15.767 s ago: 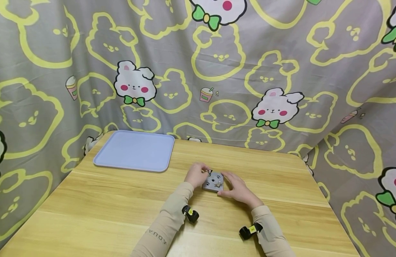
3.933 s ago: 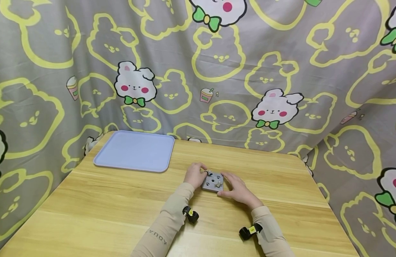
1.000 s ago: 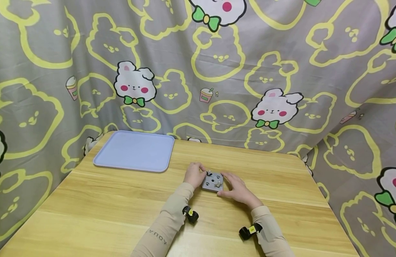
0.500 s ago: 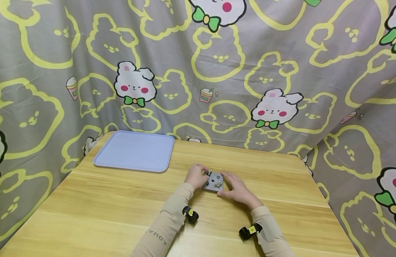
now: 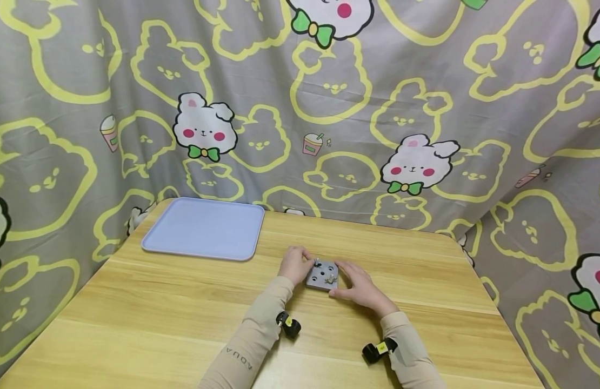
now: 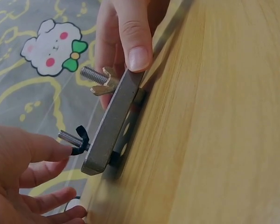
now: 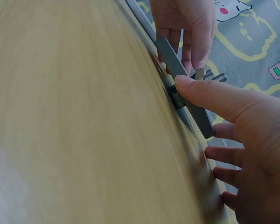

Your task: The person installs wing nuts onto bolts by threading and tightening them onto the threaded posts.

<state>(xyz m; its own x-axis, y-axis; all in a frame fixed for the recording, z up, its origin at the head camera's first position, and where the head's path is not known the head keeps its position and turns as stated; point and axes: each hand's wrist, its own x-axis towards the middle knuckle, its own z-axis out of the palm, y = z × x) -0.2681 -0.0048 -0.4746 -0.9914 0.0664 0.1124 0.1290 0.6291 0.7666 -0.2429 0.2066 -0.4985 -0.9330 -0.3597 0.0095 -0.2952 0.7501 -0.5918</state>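
Observation:
A grey metal plate (image 5: pixel 322 276) with several holes lies level just above the table on bolt heads (image 6: pixel 114 158). Two threaded bolts stick up from it. One bears a black wing nut (image 6: pixel 83 136) at the far left corner; the other bears a brass-coloured wing nut (image 6: pixel 105 84) at the near right. My left hand (image 5: pixel 295 265) has its thumb and forefinger tips at the black wing nut, pinching one wing, its other fingers loosely spread. My right hand (image 5: pixel 360 286) grips the plate's right side, thumb (image 7: pixel 186 81) on the near edge, fingers at the far edge.
A light blue tray (image 5: pixel 202 255) lies at the table's back left. The wooden table (image 5: pixel 183 302) ends at a patterned curtain (image 5: pixel 280 108) behind and on both sides. Each forearm carries a black wrist camera (image 5: pixel 288 325).
Half a second ago my left fingers reached over the black wing nut; now they have drawn back left and the nut shows more. My right hand and the plate stay put.

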